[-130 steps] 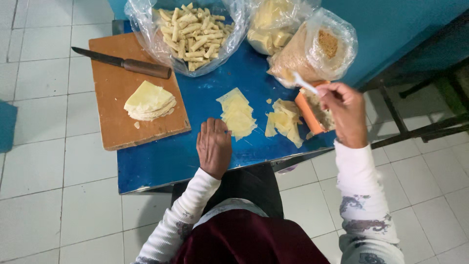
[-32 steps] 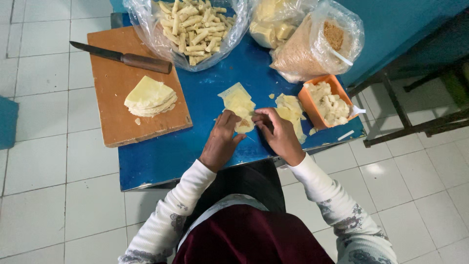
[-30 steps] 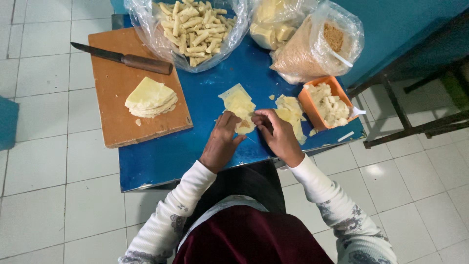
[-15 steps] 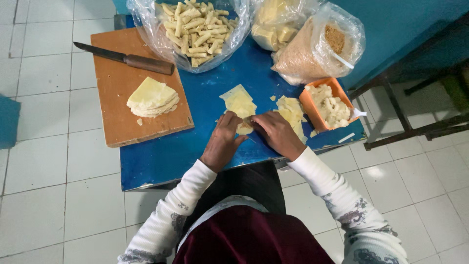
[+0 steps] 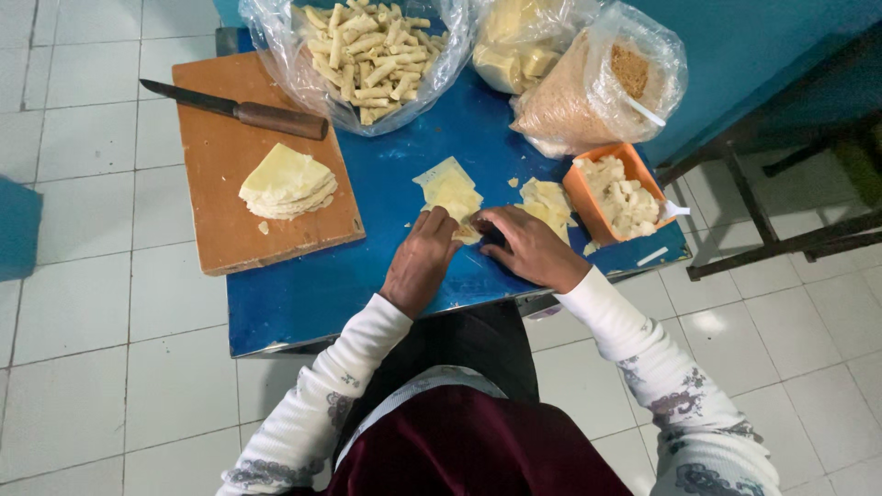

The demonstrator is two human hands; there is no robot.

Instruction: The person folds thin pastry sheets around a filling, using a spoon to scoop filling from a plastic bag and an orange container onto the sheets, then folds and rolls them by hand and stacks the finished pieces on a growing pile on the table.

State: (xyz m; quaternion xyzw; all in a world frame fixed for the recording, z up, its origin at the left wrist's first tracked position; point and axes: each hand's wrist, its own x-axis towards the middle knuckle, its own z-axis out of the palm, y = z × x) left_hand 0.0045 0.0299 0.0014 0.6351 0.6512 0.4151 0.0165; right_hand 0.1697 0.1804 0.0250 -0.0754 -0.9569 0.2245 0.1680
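Fingers (image 5: 447,223) of the left hand (image 5: 423,262) and fingers (image 5: 490,223) of the right hand (image 5: 528,248) meet over one pale yellow wrapper sheet (image 5: 467,231) lying flat on the blue bench (image 5: 303,294), near the middle of its front edge. Both sets are curled and pinch the sheet from either side, partly closed, pressing it down. The sheet lies straight ahead of the knuckles; its long axis cannot be told under the fingers. Both hands equally near.

Just behind the sheet: a loose sheet stack (image 5: 447,186). To its right, a second stack (image 5: 548,197), then an orange tub (image 5: 588,204) of white filling at the right edge. Back edge: a clear bag of rolled sticks (image 5: 367,46) and a bag of crumbs (image 5: 588,92). Left side: a wooden cutting board (image 5: 220,165) with a knife (image 5: 239,108) and a sheet pile (image 5: 288,181).
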